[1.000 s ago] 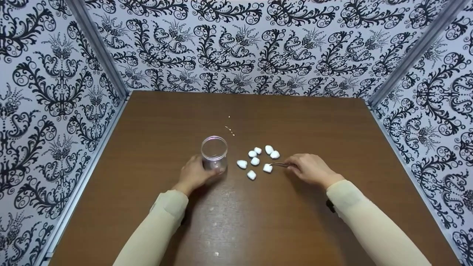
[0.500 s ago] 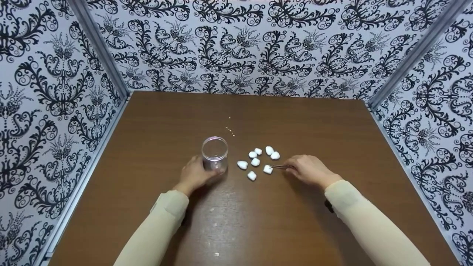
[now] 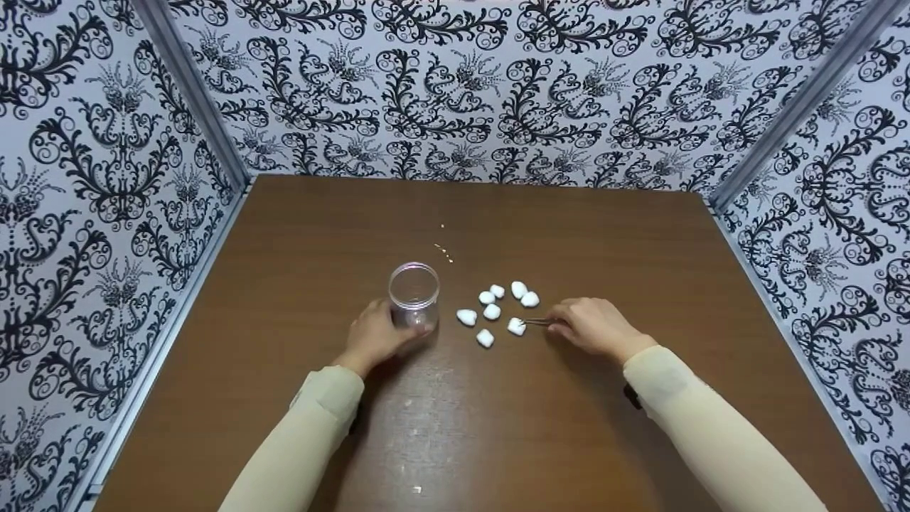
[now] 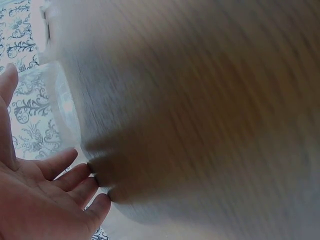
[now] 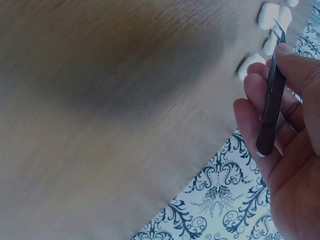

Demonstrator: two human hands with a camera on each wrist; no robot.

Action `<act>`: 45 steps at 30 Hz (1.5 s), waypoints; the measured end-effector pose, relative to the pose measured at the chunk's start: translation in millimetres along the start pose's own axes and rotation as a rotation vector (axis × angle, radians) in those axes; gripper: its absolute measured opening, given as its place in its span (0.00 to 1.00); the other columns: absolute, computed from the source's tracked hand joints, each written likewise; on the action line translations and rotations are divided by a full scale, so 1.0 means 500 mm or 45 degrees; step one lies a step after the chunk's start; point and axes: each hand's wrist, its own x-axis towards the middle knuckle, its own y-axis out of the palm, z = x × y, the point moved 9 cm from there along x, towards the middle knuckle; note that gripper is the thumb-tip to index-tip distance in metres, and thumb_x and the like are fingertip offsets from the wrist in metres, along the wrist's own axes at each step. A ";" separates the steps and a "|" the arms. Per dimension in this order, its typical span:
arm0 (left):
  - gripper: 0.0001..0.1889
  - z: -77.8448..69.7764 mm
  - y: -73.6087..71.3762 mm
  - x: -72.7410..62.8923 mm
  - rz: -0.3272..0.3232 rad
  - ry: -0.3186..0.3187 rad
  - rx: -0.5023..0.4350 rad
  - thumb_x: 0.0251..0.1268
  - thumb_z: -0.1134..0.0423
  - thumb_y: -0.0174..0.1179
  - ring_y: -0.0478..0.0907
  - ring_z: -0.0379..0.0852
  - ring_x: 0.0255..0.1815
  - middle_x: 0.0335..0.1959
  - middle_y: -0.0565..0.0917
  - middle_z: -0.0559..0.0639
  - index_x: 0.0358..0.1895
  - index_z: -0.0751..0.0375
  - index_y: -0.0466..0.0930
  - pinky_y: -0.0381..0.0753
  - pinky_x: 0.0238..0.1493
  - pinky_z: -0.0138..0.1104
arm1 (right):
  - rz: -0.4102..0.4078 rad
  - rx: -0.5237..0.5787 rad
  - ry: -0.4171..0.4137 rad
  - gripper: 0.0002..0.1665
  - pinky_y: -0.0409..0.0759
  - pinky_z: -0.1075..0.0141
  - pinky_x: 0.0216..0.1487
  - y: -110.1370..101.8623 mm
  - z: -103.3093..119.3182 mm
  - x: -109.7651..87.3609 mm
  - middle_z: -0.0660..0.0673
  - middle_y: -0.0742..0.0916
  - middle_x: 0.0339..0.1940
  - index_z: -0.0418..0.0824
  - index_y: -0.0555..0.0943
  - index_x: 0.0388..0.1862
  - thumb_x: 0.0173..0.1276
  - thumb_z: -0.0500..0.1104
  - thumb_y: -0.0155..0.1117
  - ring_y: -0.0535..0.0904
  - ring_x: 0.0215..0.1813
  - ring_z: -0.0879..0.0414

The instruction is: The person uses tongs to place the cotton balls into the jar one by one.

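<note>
My left hand [image 3: 377, 334] holds an upright clear jar [image 3: 414, 288], with the thumb across its near side and the fingers partly hidden behind it. In the left wrist view the transparent jar [image 4: 37, 110] stands between the thumb and the curled fingers [image 4: 75, 177]. My right hand [image 3: 590, 326] pinches slim metal tweezers [image 5: 274, 100] between thumb and fingers. Their tips reach onto a white cotton ball [image 3: 517, 326], the one nearest this hand. Several more cotton balls [image 3: 492, 311] lie loosely grouped between the jar and the tweezers.
The brown wooden table [image 3: 498, 427] carries a few tiny pale specks [image 3: 443, 250] behind the jar. White walls [image 3: 455, 92] with a black floral pattern enclose the table at the back and both sides.
The tweezer tips have come down from the top edge of the nearest cotton ball onto its right side. The left hand and jar stay in place.
</note>
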 end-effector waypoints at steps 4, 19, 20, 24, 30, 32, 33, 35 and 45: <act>0.45 -0.001 -0.002 0.000 -0.009 -0.003 -0.009 0.49 0.34 0.71 0.73 0.59 0.62 0.59 0.78 0.60 0.64 0.64 0.76 0.66 0.61 0.57 | 0.017 -0.014 0.011 0.07 0.80 0.53 0.34 0.003 -0.002 0.000 0.52 0.86 0.35 0.46 0.87 0.43 0.68 0.45 0.70 0.83 0.35 0.52; 0.44 -0.001 -0.004 -0.003 -0.007 -0.014 -0.010 0.50 0.37 0.73 0.73 0.61 0.61 0.58 0.78 0.62 0.63 0.67 0.75 0.67 0.61 0.56 | -0.008 -0.076 -0.014 0.06 0.79 0.54 0.31 0.006 0.012 0.005 0.51 0.86 0.33 0.45 0.88 0.40 0.68 0.44 0.69 0.80 0.31 0.55; 0.44 0.000 -0.003 -0.002 -0.004 -0.016 -0.009 0.50 0.37 0.72 0.73 0.61 0.61 0.58 0.78 0.62 0.63 0.67 0.75 0.67 0.61 0.56 | -0.021 -0.085 -0.021 0.05 0.79 0.54 0.31 0.005 0.014 0.005 0.51 0.86 0.33 0.45 0.88 0.39 0.67 0.44 0.69 0.81 0.30 0.55; 0.44 0.001 -0.001 -0.001 0.001 -0.013 -0.013 0.50 0.36 0.72 0.73 0.61 0.62 0.58 0.78 0.62 0.63 0.67 0.75 0.66 0.62 0.57 | -0.076 -0.128 -0.042 0.05 0.79 0.54 0.28 0.000 0.016 0.005 0.51 0.86 0.31 0.45 0.88 0.36 0.67 0.44 0.70 0.82 0.29 0.54; 0.46 0.003 0.001 0.000 0.009 0.005 -0.006 0.51 0.35 0.71 0.72 0.60 0.64 0.62 0.76 0.61 0.65 0.67 0.74 0.65 0.63 0.57 | -0.146 -0.155 -0.066 0.04 0.79 0.53 0.27 -0.012 0.010 -0.002 0.52 0.87 0.32 0.45 0.89 0.35 0.64 0.44 0.70 0.83 0.30 0.53; 0.46 0.001 0.000 0.001 0.005 0.016 -0.003 0.51 0.35 0.71 0.72 0.60 0.64 0.62 0.76 0.61 0.65 0.68 0.74 0.66 0.63 0.57 | -0.156 -0.161 -0.061 0.05 0.79 0.53 0.27 -0.018 0.006 -0.005 0.52 0.87 0.32 0.46 0.89 0.35 0.63 0.44 0.70 0.83 0.30 0.53; 0.46 0.001 -0.001 0.001 -0.002 0.021 -0.004 0.50 0.35 0.71 0.72 0.60 0.64 0.62 0.76 0.61 0.64 0.68 0.74 0.66 0.63 0.57 | -0.157 -0.161 -0.058 0.05 0.79 0.53 0.27 -0.021 0.004 -0.006 0.52 0.87 0.31 0.46 0.89 0.35 0.63 0.45 0.70 0.83 0.30 0.53; 0.46 0.000 -0.002 0.001 -0.004 0.018 -0.003 0.50 0.35 0.71 0.72 0.59 0.63 0.61 0.77 0.60 0.64 0.67 0.74 0.66 0.62 0.56 | -0.161 -0.154 -0.049 0.05 0.79 0.53 0.26 -0.028 0.001 -0.008 0.52 0.87 0.31 0.46 0.89 0.35 0.64 0.45 0.70 0.83 0.29 0.53; 0.46 0.001 -0.002 0.000 -0.009 0.018 0.003 0.50 0.33 0.70 0.73 0.59 0.63 0.61 0.77 0.61 0.64 0.67 0.75 0.67 0.61 0.57 | -0.220 -0.128 -0.052 0.06 0.79 0.52 0.26 -0.071 0.004 0.008 0.51 0.88 0.32 0.45 0.90 0.36 0.64 0.43 0.69 0.84 0.30 0.52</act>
